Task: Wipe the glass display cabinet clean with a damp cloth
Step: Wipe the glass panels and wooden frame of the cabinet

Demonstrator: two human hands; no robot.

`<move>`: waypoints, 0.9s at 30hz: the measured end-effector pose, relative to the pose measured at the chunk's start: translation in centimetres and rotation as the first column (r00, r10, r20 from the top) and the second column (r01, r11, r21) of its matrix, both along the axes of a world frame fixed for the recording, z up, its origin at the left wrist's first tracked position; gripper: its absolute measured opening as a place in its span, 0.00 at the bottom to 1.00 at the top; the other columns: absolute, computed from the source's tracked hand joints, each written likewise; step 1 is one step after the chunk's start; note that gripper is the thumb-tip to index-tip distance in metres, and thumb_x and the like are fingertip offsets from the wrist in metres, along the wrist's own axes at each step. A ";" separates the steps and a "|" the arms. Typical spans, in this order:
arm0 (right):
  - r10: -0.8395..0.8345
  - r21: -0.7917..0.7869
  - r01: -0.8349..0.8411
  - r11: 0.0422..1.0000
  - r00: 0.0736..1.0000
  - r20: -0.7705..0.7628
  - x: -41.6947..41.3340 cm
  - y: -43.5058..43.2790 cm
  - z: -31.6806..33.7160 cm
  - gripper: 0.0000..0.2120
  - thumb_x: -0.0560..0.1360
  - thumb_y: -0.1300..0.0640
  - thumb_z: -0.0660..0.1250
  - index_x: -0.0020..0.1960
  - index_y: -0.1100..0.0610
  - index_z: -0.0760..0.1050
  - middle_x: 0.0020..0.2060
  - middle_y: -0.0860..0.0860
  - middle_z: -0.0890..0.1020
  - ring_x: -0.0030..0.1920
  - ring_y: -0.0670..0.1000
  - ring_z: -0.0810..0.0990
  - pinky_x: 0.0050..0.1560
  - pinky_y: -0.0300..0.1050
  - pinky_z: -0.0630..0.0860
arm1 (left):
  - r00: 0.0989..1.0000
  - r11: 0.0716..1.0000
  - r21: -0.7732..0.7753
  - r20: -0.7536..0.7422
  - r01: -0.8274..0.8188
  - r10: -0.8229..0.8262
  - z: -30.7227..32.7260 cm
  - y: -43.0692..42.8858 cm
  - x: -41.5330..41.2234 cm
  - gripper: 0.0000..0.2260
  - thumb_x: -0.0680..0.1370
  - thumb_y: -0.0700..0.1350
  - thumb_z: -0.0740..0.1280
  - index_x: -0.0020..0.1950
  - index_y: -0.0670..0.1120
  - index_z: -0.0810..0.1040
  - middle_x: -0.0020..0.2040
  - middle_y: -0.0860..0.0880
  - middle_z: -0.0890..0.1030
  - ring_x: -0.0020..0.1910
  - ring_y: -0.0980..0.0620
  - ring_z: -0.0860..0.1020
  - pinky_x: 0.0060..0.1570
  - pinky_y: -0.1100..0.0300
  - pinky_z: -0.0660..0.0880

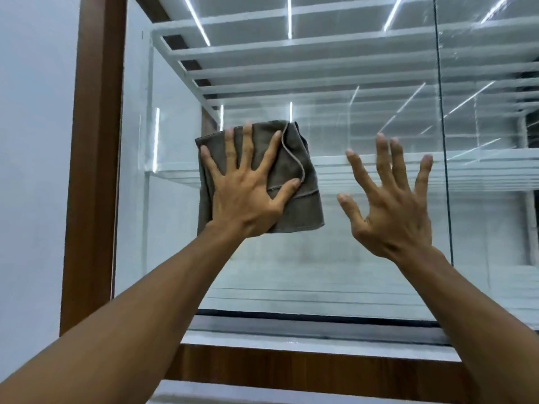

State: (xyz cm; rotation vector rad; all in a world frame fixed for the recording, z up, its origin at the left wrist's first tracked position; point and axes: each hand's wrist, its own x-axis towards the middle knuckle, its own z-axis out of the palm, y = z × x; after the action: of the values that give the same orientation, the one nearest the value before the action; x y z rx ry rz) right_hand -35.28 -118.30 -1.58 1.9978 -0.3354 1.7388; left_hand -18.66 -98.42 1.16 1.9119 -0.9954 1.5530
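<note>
A folded grey-brown cloth (300, 205) lies flat against the front pane of the glass display cabinet (335, 266). My left hand (248, 193) is spread over the cloth, fingers apart, pressing it to the glass. To the right of the cloth, my right hand (390, 205) is raised with its fingers spread and holds nothing; whether it touches the pane I cannot tell. Streaks and haze show on the glass below both hands.
A brown wooden frame post (93, 170) runs up the left side, with a wooden base rail (291, 365) along the bottom. A vertical seam between panes (443, 141) lies right of my right hand. White shelves (379, 170) and light strips show inside.
</note>
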 end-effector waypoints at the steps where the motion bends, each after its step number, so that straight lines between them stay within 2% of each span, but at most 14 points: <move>1: -0.002 -0.004 0.002 1.000 1.000 -0.009 0.0 0.1 0.0 0.35 0.82 0.35 0.51 0.86 0.46 0.51 0.85 0.59 0.45 0.85 0.60 0.43 0.79 0.76 0.39 | 0.999 1.000 -0.027 -0.038 0.000 -0.001 0.5 -0.7 -0.7 0.38 0.78 0.74 0.46 0.85 0.62 0.43 0.86 0.44 0.40 0.84 0.37 0.36 0.74 0.24 0.34; 3: -0.001 0.007 0.001 1.000 1.000 -0.007 0.0 0.2 0.0 0.35 0.81 0.35 0.51 0.85 0.45 0.52 0.85 0.57 0.45 0.85 0.59 0.42 0.78 0.76 0.39 | 1.000 1.000 -0.006 -0.021 0.011 -0.011 0.5 -2.3 -2.4 0.38 0.79 0.73 0.46 0.85 0.60 0.43 0.86 0.42 0.39 0.83 0.36 0.35 0.74 0.24 0.33; 5: -0.003 0.013 0.003 1.000 1.000 -0.006 -0.1 0.2 -0.1 0.35 0.81 0.34 0.50 0.85 0.45 0.52 0.85 0.57 0.45 0.85 0.59 0.42 0.79 0.76 0.40 | 0.998 0.997 0.077 0.061 0.024 -0.029 -0.8 -3.0 -2.9 0.37 0.80 0.72 0.47 0.85 0.59 0.43 0.86 0.42 0.39 0.83 0.36 0.35 0.74 0.24 0.33; 9: -0.002 0.011 0.002 1.000 1.000 -0.004 -0.1 0.2 -0.1 0.35 0.82 0.33 0.51 0.85 0.45 0.52 0.85 0.57 0.46 0.85 0.59 0.43 0.79 0.76 0.40 | 0.984 0.990 0.139 0.180 -0.013 -0.012 -3.5 0.0 0.3 0.37 0.80 0.73 0.48 0.86 0.59 0.47 0.86 0.45 0.43 0.85 0.40 0.39 0.75 0.24 0.39; 11: 0.003 0.010 -0.003 1.000 1.000 -0.007 0.0 0.2 0.0 0.35 0.82 0.33 0.51 0.85 0.45 0.52 0.85 0.57 0.46 0.85 0.59 0.43 0.79 0.76 0.40 | 0.990 0.995 0.090 0.140 -0.036 0.023 -3.0 2.3 2.4 0.38 0.79 0.74 0.47 0.86 0.60 0.47 0.86 0.45 0.43 0.85 0.41 0.40 0.75 0.24 0.40; 13: 0.007 0.011 -0.007 1.000 1.000 -0.004 0.0 0.2 -0.1 0.35 0.82 0.33 0.51 0.85 0.45 0.51 0.85 0.57 0.45 0.85 0.59 0.43 0.79 0.75 0.39 | 0.999 1.000 0.009 0.023 -0.027 0.027 -1.2 3.4 3.5 0.39 0.78 0.75 0.46 0.85 0.61 0.44 0.86 0.46 0.41 0.85 0.40 0.39 0.75 0.24 0.38; 16: 0.000 0.010 0.000 1.000 1.000 -0.003 0.0 0.2 -0.1 0.35 0.82 0.34 0.50 0.85 0.45 0.51 0.85 0.57 0.45 0.85 0.59 0.43 0.79 0.75 0.40 | 0.995 0.995 -0.093 -0.096 -0.018 0.009 1.6 1.7 1.9 0.38 0.78 0.75 0.45 0.85 0.61 0.43 0.86 0.44 0.39 0.84 0.39 0.37 0.75 0.24 0.35; 18: 0.002 0.002 -0.002 1.000 1.000 -0.001 0.0 0.2 -0.1 0.35 0.82 0.34 0.51 0.85 0.45 0.51 0.85 0.56 0.45 0.85 0.58 0.43 0.79 0.75 0.40 | 0.998 0.998 -0.060 -0.059 -0.008 0.004 1.6 0.2 0.2 0.38 0.78 0.74 0.45 0.85 0.61 0.42 0.86 0.43 0.39 0.84 0.38 0.36 0.74 0.24 0.34; 20: 0.007 0.005 -0.007 1.000 1.000 0.002 -0.1 0.1 -0.1 0.35 0.82 0.34 0.51 0.85 0.45 0.51 0.85 0.56 0.45 0.85 0.58 0.43 0.79 0.75 0.40 | 0.998 0.999 0.051 0.066 -0.005 0.001 -0.3 -0.2 -0.1 0.37 0.79 0.73 0.46 0.85 0.60 0.42 0.86 0.43 0.39 0.84 0.38 0.36 0.75 0.24 0.36; 23: 0.004 0.005 -0.004 1.000 1.000 -0.006 -0.1 0.1 -0.1 0.35 0.82 0.34 0.50 0.85 0.45 0.51 0.85 0.56 0.44 0.85 0.58 0.42 0.79 0.76 0.40 | 0.979 0.989 0.146 0.206 -0.029 -0.001 -3.8 2.3 2.2 0.36 0.81 0.72 0.50 0.86 0.58 0.49 0.86 0.44 0.45 0.85 0.40 0.41 0.75 0.23 0.42; 27: 0.002 0.006 -0.002 1.000 1.000 -0.011 0.0 0.2 0.0 0.35 0.82 0.34 0.49 0.86 0.46 0.51 0.85 0.57 0.45 0.85 0.59 0.42 0.78 0.77 0.40 | 0.991 0.997 0.074 0.137 -0.018 0.008 -3.5 4.4 4.4 0.36 0.80 0.73 0.47 0.85 0.59 0.46 0.87 0.46 0.45 0.85 0.42 0.42 0.76 0.25 0.41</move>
State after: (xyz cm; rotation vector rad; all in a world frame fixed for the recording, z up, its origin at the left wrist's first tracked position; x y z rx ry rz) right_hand -35.26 -118.06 -1.59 2.0117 -0.3356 1.7292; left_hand -14.30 -94.05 -2.37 1.8851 -1.1155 1.6955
